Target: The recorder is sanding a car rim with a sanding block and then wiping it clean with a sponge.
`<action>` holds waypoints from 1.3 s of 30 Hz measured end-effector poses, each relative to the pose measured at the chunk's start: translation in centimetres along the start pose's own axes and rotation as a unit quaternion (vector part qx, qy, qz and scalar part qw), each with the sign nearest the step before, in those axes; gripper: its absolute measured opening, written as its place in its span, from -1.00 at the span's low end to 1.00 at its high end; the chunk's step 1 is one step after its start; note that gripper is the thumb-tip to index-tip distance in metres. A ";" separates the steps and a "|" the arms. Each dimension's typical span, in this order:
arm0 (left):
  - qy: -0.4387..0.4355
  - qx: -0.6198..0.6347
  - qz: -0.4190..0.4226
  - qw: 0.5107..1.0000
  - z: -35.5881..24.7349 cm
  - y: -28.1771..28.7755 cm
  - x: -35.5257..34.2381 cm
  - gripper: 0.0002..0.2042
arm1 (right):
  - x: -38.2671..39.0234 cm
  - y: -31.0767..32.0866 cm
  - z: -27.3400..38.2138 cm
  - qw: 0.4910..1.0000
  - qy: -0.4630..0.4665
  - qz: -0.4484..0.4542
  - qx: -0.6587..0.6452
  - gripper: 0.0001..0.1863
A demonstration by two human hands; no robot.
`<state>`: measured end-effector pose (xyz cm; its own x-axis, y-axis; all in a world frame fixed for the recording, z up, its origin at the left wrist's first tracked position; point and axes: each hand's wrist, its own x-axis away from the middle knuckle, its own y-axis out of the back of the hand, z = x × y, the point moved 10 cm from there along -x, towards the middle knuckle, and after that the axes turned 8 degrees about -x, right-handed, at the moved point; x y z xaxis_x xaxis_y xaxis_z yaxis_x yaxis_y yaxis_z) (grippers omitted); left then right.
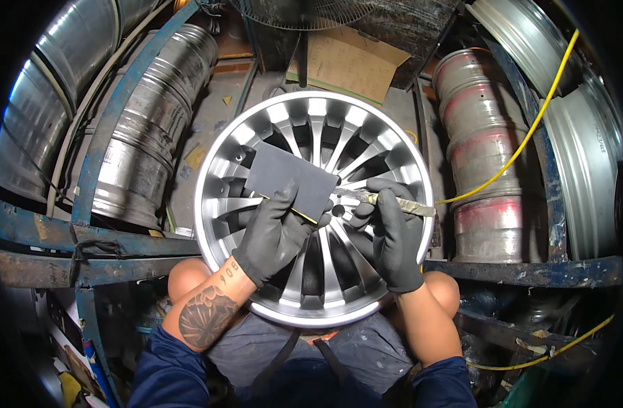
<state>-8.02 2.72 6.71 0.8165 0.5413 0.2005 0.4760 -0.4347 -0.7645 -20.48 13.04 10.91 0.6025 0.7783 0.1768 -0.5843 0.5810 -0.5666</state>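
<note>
A silver multi-spoke alloy wheel [314, 305] rests across my thighs. My gloved left hand [277, 231] grips a dark grey rectangular sheet [288, 167], apparently abrasive paper, with a yellowish edge beneath it, held over the spokes left of the hub. My gloved right hand [392, 238] is closed on a slim hand tool with a tape-wrapped handle [417, 207], above the right side of the hub. The tool's metal tip points left to the sheet's right edge; whether they touch I cannot tell.
Blue metal racks [121, 95] hold stacked wheel rims on the left [148, 163] and right [478, 163]. A fan guard [311, 13] and cardboard [352, 61] are at the back. A yellow hose [509, 166] crosses the right side.
</note>
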 end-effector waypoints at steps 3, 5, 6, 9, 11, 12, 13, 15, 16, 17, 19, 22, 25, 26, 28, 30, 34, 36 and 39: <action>0.002 0.012 -0.007 1.000 0.2 0.2 0.0 -0.61 | 0.1 0.2 -0.1 1.000 -0.004 -0.003 -0.001 -0.75; 0.004 0.021 -0.009 1.000 0.3 0.5 0.0 -0.63 | 0.3 0.5 -0.1 1.000 -0.005 -0.016 0.006 -0.75; 0.006 0.035 -0.005 0.999 0.4 0.6 0.0 -0.63 | 0.4 0.6 0.0 1.000 -0.002 -0.018 0.015 -0.75; 0.002 0.047 -0.004 0.999 0.3 0.3 0.0 -0.63 | 0.2 1.0 0.1 0.998 0.031 -0.010 0.050 -0.72; -0.003 0.049 -0.013 0.999 0.3 0.4 0.1 -0.63 | 0.1 1.0 0.3 0.995 0.055 0.000 0.079 -0.70; -0.006 0.049 -0.006 0.999 0.1 0.4 -0.1 -0.63 | 0.0 0.8 0.3 0.996 0.054 0.002 0.067 -0.70; -0.009 0.049 0.001 0.999 0.0 0.3 -0.1 -0.62 | 0.1 0.6 0.3 0.997 0.053 0.005 0.054 -0.70; -0.001 0.057 0.002 0.998 0.3 0.3 0.1 -0.62 | 0.3 0.4 0.5 0.999 0.038 -0.002 0.034 -0.71; 0.004 0.061 0.005 0.998 0.3 0.2 0.2 -0.62 | 0.3 0.4 0.4 1.000 0.028 -0.007 0.012 -0.73; 0.002 0.063 0.018 0.998 0.1 -0.2 0.2 -0.62 | 0.3 0.5 0.4 0.999 0.032 -0.005 0.015 -0.73; 0.002 0.057 0.014 0.998 0.2 -0.1 0.3 -0.62 | 0.2 0.7 0.2 0.999 0.036 -0.003 0.025 -0.72; -0.012 -0.013 -0.006 1.000 -0.3 -0.5 0.8 -0.61 | 0.0 0.8 0.3 0.998 0.046 0.005 0.047 -0.71; -0.055 -0.190 -0.033 0.980 -1.6 -0.9 1.4 -0.62 | 0.0 0.9 0.2 0.999 0.040 0.004 0.028 -0.70; -0.084 -0.302 -0.045 0.949 -2.4 -1.0 1.6 -0.63 | 0.0 1.0 -0.1 1.000 0.028 0.000 -0.003 -0.70; -0.079 -0.278 -0.067 0.955 -2.5 -1.0 1.7 -0.64 | 0.0 1.0 -0.3 0.999 0.031 0.008 -0.014 -0.69; -0.075 -0.255 -0.090 0.960 -2.4 -0.5 1.8 -0.66 | 0.1 0.9 -0.4 0.999 0.034 0.018 -0.025 -0.68; -0.156 -0.477 -0.099 0.859 -2.9 0.5 2.8 -0.72 | 0.2 0.8 -0.8 0.995 0.007 0.022 -0.096 -0.64; -0.240 -0.625 -0.077 0.739 -3.8 -1.3 3.8 -0.72 | 0.2 0.5 -0.9 0.992 -0.006 0.025 -0.120 -0.65; -0.268 -0.640 -0.109 0.712 -4.5 -2.4 4.0 -0.61 | 0.2 0.9 -0.6 0.994 0.000 0.027 -0.103 -0.65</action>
<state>-4.41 2.64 12.13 0.5998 0.7436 -0.2955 0.7595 -0.4130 0.5025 -20.51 13.56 9.94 0.5726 0.8074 0.1423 -0.4921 0.4773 -0.7280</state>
